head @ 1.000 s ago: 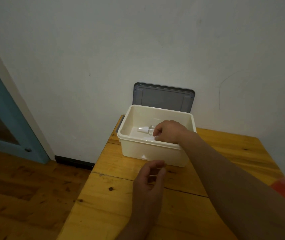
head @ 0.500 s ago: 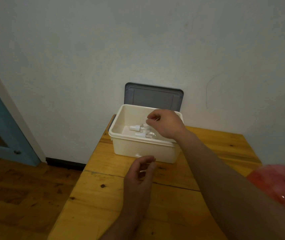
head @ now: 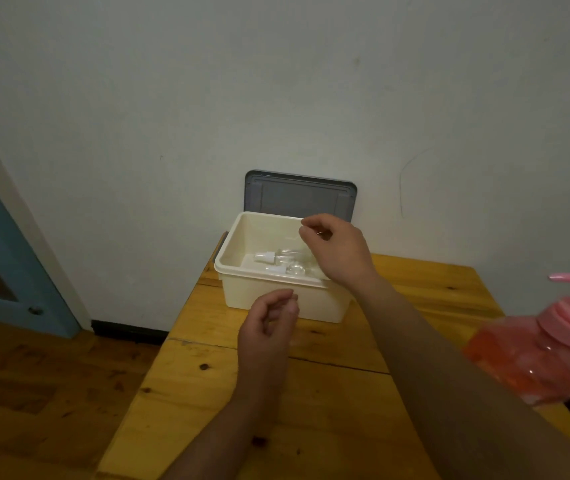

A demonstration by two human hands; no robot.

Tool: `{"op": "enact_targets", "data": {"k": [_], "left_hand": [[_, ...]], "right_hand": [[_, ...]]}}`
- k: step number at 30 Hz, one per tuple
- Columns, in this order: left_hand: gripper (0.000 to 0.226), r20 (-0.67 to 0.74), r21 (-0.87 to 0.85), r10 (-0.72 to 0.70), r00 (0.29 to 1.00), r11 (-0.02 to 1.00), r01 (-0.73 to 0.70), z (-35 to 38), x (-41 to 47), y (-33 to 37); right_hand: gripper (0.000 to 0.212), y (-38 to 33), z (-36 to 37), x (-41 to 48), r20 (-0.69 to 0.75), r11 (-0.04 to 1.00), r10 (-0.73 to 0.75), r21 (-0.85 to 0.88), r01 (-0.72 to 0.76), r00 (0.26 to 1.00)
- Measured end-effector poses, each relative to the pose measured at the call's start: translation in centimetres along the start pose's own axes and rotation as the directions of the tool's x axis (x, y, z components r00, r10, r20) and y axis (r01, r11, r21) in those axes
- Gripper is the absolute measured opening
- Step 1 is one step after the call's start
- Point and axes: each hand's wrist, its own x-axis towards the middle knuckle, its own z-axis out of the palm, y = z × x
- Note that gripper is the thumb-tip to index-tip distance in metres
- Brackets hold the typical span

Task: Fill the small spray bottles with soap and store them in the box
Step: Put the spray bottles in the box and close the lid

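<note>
Small spray bottles (head: pixel 269 256) lie on their sides inside the cream box (head: pixel 276 301), at the far end of the counter (head: pixel 311 410). My right hand (head: pixel 339 251) hovers over the box, fingers loosely curled, empty. My left hand (head: pixel 266 327) is in front of the box, fingers half curled, holding nothing. Grey lid (head: pixel 299 199) leans on the wall. Pink soap bottle (head: pixel 546 344) at far right.

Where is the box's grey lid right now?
In the head view, the grey lid stands against the wall, directly behind the cream box at the far edge of the wooden table.
</note>
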Motion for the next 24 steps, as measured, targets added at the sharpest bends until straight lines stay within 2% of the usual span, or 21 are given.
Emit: {"op": "enact_targets", "data": {"k": [15,20,24], "left_hand": [[0.016,0.063,0.114,0.255,0.965,0.958,-0.261,-0.5,6.8,5.3],[0.019,0.075,0.184,0.247,0.966,0.949,-0.257,-0.3,9.2,6.3],[0.021,0.105,0.192,0.188,0.976,0.960,-0.206,-0.2,11.0,6.9]], "right_hand": [[0.027,0.3,-1.5,0.2,-0.150,0.998,0.002,0.060,0.007,0.989],[0.029,0.5,-1.5,0.7,-0.183,0.994,0.037,0.106,-0.017,0.982],[0.028,0.5,-1.5,1.2,-0.205,0.990,0.058,0.141,-0.029,0.977]]}}
